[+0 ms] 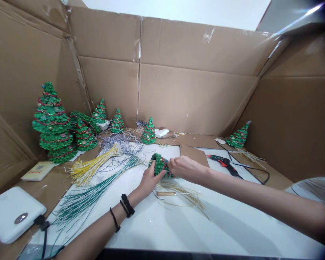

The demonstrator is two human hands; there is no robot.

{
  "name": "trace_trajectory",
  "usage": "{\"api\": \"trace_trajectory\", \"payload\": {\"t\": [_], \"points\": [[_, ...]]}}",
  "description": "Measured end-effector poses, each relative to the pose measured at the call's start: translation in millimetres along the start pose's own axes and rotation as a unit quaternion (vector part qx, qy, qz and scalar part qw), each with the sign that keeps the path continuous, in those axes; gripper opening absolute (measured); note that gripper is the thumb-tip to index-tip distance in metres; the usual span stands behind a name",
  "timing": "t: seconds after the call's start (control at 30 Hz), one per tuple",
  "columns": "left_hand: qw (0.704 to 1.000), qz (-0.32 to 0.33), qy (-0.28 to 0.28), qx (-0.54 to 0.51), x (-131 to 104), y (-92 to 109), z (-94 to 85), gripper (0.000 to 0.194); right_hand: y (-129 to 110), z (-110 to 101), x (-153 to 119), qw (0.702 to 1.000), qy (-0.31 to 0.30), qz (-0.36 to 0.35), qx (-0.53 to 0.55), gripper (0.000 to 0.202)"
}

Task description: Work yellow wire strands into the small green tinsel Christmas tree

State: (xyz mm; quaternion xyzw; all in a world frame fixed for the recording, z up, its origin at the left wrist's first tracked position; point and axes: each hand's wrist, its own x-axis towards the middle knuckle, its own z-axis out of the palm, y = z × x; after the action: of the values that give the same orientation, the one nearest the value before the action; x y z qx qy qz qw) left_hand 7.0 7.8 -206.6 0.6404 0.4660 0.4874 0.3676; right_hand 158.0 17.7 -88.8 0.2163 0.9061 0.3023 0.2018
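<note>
A small green Christmas tree ornament (159, 164) with red trim lies on its side over the white board. My left hand (148, 177) grips it from the near left, fingers and thumb around it. On its right side my right hand (182, 167) is closed in a pinch; whatever sits between those fingertips is too small or hidden to make out. Just below the hands, a wooden-handled awl (166, 194) rests among loose yellowish strands (191, 200). Left of my left hand spreads a bundle of green wires (89, 198).
A bundle of yellow wires (93, 166) and tangled grey wire (121, 142) lie behind on the left. Several decorated trees (52, 122) stand along the cardboard walls (105, 76). A glue gun (226, 165) lies at right, a white box-shaped device (14, 213) at front left.
</note>
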Motion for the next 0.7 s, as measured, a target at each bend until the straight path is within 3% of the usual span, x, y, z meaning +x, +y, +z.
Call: {"api": "trace_trajectory", "payload": {"t": [0.37, 0.7], "points": [[1.000, -0.007, 0.008, 0.020, -1.3, 1.2, -1.5, 0.048, 1.0, -7.2, 2.6, 0.999, -0.027, -0.015, -0.012, 0.022], [1.000, 0.003, 0.012, 0.028, 1.1, 0.6, -1.9, 0.044, 13.6, -4.9, 3.7, 0.996, -0.024, 0.004, 0.087, 0.019]]}}
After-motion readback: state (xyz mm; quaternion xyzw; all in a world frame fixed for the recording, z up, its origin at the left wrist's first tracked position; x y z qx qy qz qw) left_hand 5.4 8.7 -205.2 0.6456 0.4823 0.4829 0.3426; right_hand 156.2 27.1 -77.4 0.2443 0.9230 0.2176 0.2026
